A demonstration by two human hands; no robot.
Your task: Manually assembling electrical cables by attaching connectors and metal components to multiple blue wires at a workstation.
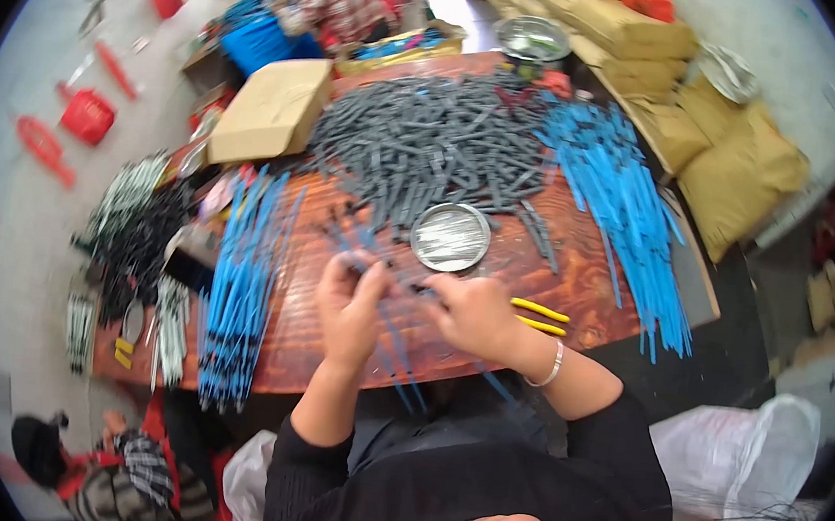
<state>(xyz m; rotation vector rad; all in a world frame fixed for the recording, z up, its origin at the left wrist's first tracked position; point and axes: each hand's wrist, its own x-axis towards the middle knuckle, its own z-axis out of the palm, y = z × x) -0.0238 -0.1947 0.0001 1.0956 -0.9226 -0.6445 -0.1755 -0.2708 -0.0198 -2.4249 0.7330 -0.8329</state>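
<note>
My left hand (pixel 350 304) is closed around a few thin blue rods (pixel 397 344) with dark ends. They slant down past the table's front edge and are blurred by motion. Close by on the right, my right hand (pixel 477 317) pinches a dark end, and a blue rod (pixel 495 378) comes out below it; the fingertips are smeared. A round metal dish (pixel 450 237) of thin silver pins sits just beyond my hands. Yellow-handled pliers (pixel 540 317) lie partly behind my right wrist. Farther back spreads a large heap of short dark grey pieces (pixel 430 131).
Blue rods with black ends (pixel 238 294) lie bundled at left, and more blue rods (pixel 624 200) at right. A cardboard box (pixel 273 111) stands at the back left, a metal bowl (pixel 532 43) at the back. Brown sacks (pixel 738 171) line the right. Another person (pixel 131 469) is at lower left.
</note>
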